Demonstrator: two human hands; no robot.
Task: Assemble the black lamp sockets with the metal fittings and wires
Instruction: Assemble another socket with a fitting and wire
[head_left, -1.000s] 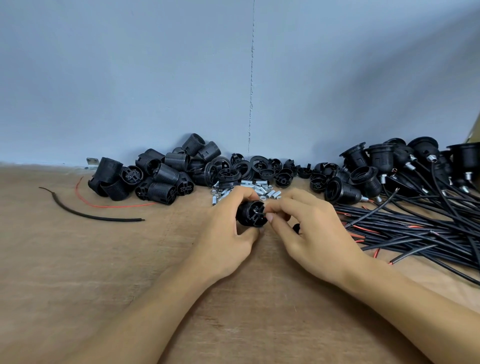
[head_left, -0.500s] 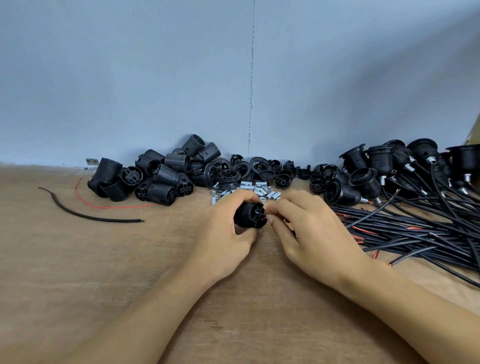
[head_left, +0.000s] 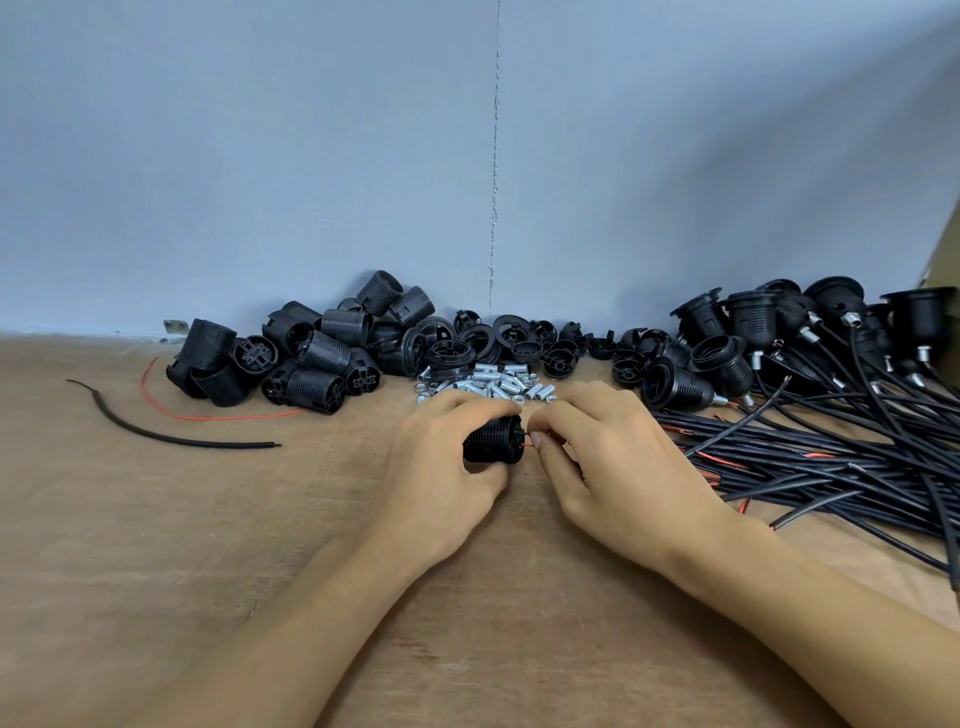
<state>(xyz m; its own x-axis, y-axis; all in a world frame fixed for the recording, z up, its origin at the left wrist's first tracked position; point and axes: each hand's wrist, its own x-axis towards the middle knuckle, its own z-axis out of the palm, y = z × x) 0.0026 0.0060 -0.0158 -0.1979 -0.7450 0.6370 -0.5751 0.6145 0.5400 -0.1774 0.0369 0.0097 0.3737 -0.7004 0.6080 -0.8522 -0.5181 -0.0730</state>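
Note:
My left hand grips a black ribbed lamp socket lying on its side just above the wooden table. My right hand pinches thin wire ends, one red and one dark, right at the socket's end face. Most of that wire is hidden under my right palm. A small heap of silver metal fittings lies just behind my hands. Loose black sockets are piled at the back left. Black caps and rings lie at the back middle.
Several finished sockets with wires lean at the back right, their black and red cables fanned over the table's right side. A loose black wire and a red wire lie at the left. A blue-grey wall stands behind.
My right fingers have drawn slightly away from the socket's end, so the thin wire ends show between them. My left hand keeps its grip in nearly the same spot.

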